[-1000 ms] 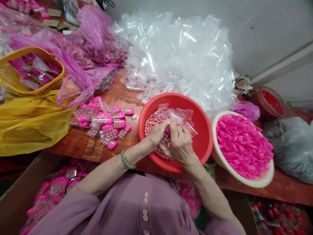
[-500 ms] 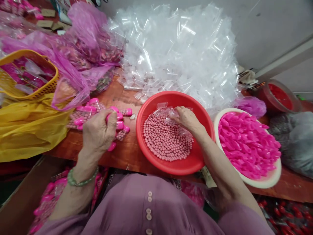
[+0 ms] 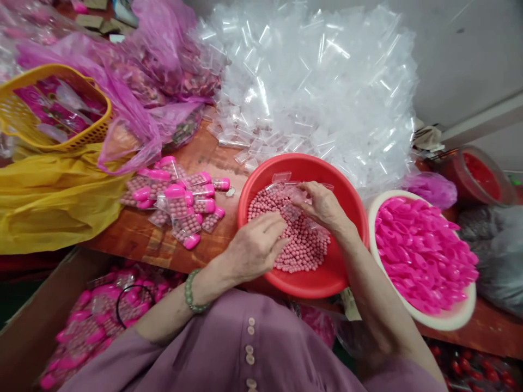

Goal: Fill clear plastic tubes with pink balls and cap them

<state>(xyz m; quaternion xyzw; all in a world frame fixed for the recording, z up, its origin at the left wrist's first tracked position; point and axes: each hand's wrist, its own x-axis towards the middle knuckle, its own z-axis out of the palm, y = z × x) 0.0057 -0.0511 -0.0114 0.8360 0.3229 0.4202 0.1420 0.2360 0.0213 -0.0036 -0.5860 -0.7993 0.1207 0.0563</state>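
A red basin point(image 3: 302, 286) holds a bed of pink beads point(image 3: 302, 256) with a few clear plastic cases point(image 3: 281, 177) lying among them. My left hand point(image 3: 257, 245) hangs over the basin's left rim, thumb and fingers apart, with nothing seen in it. Inside the basin, my right hand point(image 3: 324, 207) has its fingers closed around a clear plastic case above the beads; the case is partly hidden. Left of the basin, bead-filled cases with pink caps point(image 3: 183, 209) lie in a loose pile on the table.
A white basin of pink caps point(image 3: 425, 253) stands at right. Behind rises a heap of clear cases point(image 3: 322, 81). At left are a yellow basket point(image 3: 61, 142), a yellow bag point(image 3: 53, 201) and purple bags point(image 3: 134, 130). Below the table edge, more capped cases point(image 3: 93, 321) fill a box.
My left hand has left the pile of capped cases and moved right to the red basin, its fist now opened. My right hand stays in the basin. The view has shifted slightly.
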